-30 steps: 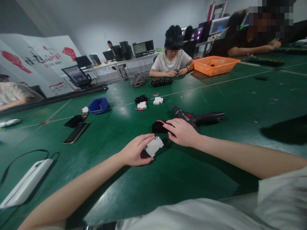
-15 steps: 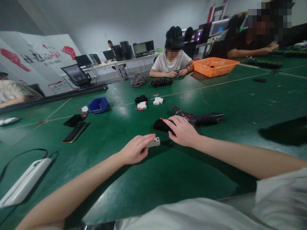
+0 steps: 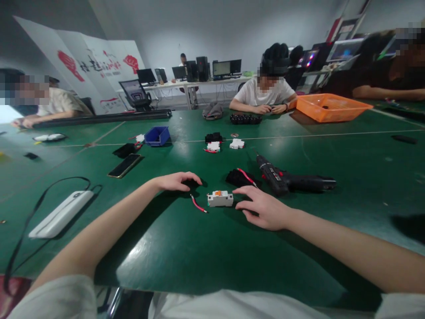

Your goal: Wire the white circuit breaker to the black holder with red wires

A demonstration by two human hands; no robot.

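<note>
A white circuit breaker (image 3: 220,199) with an orange lever sits on the green table between my two hands. My right hand (image 3: 265,208) is at its right end, fingers apart; whether a fingertip touches it I cannot tell. My left hand (image 3: 179,181) hovers left of the breaker with fingers spread and curved, holding nothing. Below its fingertips lies a short red wire (image 3: 198,204). Behind my right hand is a black bundle (image 3: 237,178) with another red wire (image 3: 247,177) across it. A black cordless screwdriver (image 3: 282,177) rests to the right.
Farther back lie more white breakers (image 3: 237,144), a black piece (image 3: 213,137) and a blue bin (image 3: 157,136). A phone (image 3: 125,165) and a white power bank (image 3: 61,214) with a strap are on the left. An orange basket (image 3: 332,107) stands near a person (image 3: 265,93) across the table.
The breaker has left my left hand and now stands on the table. My left hand has drawn away leftward; my right hand has moved from the black bundle toward the breaker. The view has shifted.
</note>
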